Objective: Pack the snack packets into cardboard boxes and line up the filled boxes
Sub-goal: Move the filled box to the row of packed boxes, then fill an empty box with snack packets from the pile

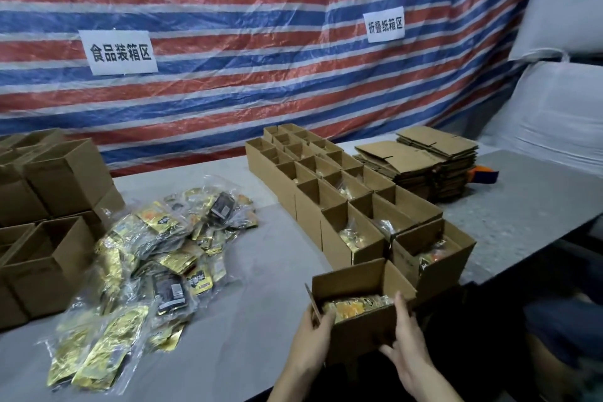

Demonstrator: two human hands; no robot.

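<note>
Beside the filled brown cardboard box row (306, 206), left hand (313, 336) and right hand (408, 343) clasp another packed box (349, 281), fingers (400, 302) curled; leftward, many gold foil packets (140, 258) wait.

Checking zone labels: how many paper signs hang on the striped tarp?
2: the left sign above the snack packets; the right sign above the flat cardboard stacks.

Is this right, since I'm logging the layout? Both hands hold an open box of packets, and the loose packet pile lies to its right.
Not quite. In the head view the loose packet pile lies left of the open box, not right. The left hand and right hand do hold that box.
</note>
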